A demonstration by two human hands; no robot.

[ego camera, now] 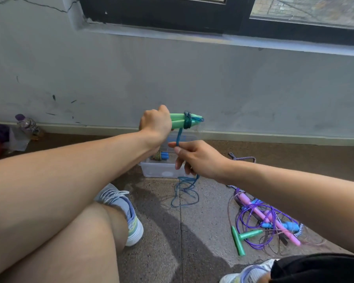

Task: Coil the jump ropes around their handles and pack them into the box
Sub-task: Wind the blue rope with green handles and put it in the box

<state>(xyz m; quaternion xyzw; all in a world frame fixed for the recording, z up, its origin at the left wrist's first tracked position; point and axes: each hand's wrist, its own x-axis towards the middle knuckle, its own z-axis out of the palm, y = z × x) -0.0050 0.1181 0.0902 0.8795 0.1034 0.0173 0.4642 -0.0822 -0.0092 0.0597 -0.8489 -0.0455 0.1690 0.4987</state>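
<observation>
Person seated on the floor point(192, 231), facing a wall below a window.

Left hand point(155, 123): fist closed around the butt ends of a pair of green handles point(177, 121), held side by side and roughly level, tips pointing right. A few turns of blue rope point(179, 137) already sit around the handles near their tips.

Right hand point(194, 158): thumb and forefinger pinch the rope just below the handles; other fingers loosely curled, rope running through them. The free length drops to the floor and lies in a loose heap point(184, 195) in front of the clear plastic box point(161, 169).

Box stands on the floor behind the hands, partly hidden by them. One coiled rope with blue handles point(161, 156) appears to lie inside it.

Still to do: tangle of jump ropes point(268, 219) on the floor to the right, with purple cord, pink handles and a second green pair crossed over each other.

Risks, as judged:
- Wraps sit close to the tapered tips; slack from the right hand could let them slide off the end.
- Handles could splay if the left grip loosens, loosening the coil.
- The floor heap overlaps itself; pulling it up fast could cinch a knot.
- The remaining tangle looks interlocked; lifting one rope may drag the others.
</observation>
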